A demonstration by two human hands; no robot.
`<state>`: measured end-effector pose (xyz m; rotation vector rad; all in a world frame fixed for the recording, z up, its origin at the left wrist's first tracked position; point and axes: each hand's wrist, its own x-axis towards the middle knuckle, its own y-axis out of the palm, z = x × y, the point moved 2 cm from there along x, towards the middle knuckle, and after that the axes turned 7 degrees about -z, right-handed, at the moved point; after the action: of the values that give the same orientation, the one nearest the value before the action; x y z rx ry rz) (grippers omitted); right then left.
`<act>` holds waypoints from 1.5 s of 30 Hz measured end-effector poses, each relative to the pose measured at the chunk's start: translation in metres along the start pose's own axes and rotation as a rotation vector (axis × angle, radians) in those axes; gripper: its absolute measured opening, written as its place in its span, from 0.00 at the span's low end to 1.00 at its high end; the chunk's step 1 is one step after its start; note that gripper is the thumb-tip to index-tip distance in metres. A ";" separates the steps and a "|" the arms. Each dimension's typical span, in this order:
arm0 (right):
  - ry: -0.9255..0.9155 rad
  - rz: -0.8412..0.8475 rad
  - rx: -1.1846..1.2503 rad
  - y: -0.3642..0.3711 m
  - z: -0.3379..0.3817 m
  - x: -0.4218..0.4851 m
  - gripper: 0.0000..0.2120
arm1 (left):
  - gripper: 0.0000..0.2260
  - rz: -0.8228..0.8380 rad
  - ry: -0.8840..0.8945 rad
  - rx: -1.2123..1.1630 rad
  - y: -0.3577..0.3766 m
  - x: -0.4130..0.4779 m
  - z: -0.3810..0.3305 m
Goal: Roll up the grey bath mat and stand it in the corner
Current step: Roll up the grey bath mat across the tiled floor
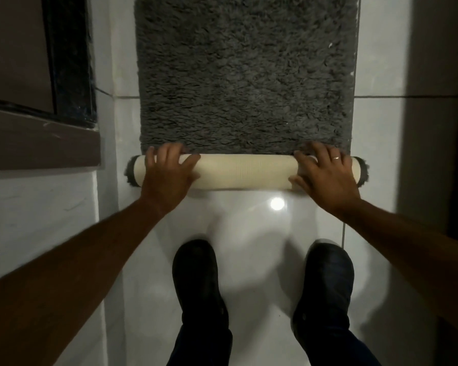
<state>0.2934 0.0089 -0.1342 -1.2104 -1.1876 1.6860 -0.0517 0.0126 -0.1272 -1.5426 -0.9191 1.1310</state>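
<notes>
The grey shaggy bath mat (245, 75) lies flat on the white tiled floor, running away from me. Its near end is rolled into a tight tube (245, 171) that shows the cream backing, with grey pile sticking out at both ends. My left hand (169, 171) rests on the left part of the roll, fingers spread over its top. My right hand (325, 174), with a ring on one finger, presses on the right part of the roll in the same way.
My two black shoes (197, 281) stand on the glossy floor just behind the roll. A brown ledge and dark frame (43, 138) line the left side above a white wall. A white wall (434, 101) bounds the right side.
</notes>
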 end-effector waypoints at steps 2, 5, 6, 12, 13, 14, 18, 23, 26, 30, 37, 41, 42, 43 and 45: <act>0.062 -0.072 -0.028 0.002 0.005 -0.001 0.29 | 0.21 -0.079 -0.072 0.033 0.005 -0.004 -0.005; 0.077 -0.144 0.052 0.003 0.011 -0.001 0.25 | 0.26 -0.070 -0.070 -0.068 0.015 -0.012 -0.007; 0.073 -0.143 0.085 0.003 0.009 -0.001 0.26 | 0.30 -0.029 -0.021 -0.062 0.018 -0.015 -0.005; -0.049 0.127 -0.172 0.006 0.005 0.007 0.51 | 0.54 0.221 0.034 0.177 0.021 -0.004 0.006; -0.022 0.145 -0.201 0.005 0.005 0.011 0.51 | 0.52 0.220 0.005 0.183 0.020 0.002 0.004; -0.001 0.150 -0.230 0.005 0.006 0.016 0.49 | 0.49 0.207 -0.014 0.196 0.019 0.008 0.002; -0.059 0.126 -0.286 0.000 0.004 0.030 0.34 | 0.34 0.083 0.028 0.235 0.016 0.019 0.003; -0.183 0.224 -0.108 -0.013 -0.018 0.030 0.32 | 0.33 0.193 0.098 -0.013 -0.004 0.009 0.006; -0.178 0.386 0.063 -0.015 -0.025 0.022 0.36 | 0.33 0.418 0.092 -0.226 -0.007 -0.003 0.005; -0.167 0.428 0.127 -0.012 -0.027 0.019 0.36 | 0.29 0.369 0.126 -0.286 -0.011 0.002 0.011; -0.274 -0.033 -0.044 -0.004 -0.020 -0.002 0.26 | 0.26 0.045 0.099 -0.015 -0.003 -0.013 0.006; -0.188 0.013 -0.034 -0.005 -0.010 -0.007 0.30 | 0.29 0.094 -0.010 -0.017 0.007 -0.030 -0.010; -0.188 0.071 -0.066 -0.004 -0.009 -0.007 0.36 | 0.34 0.117 0.009 0.030 0.010 -0.031 -0.014; -0.190 0.129 -0.110 -0.002 -0.007 -0.006 0.43 | 0.39 0.135 0.033 0.084 0.012 -0.030 -0.017; -0.156 0.174 -0.172 -0.001 -0.003 0.003 0.51 | 0.48 0.148 0.023 0.150 0.015 -0.023 -0.022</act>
<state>0.2958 0.0125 -0.1342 -1.3390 -1.3790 1.8662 -0.0368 -0.0180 -0.1348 -1.5165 -0.6972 1.2555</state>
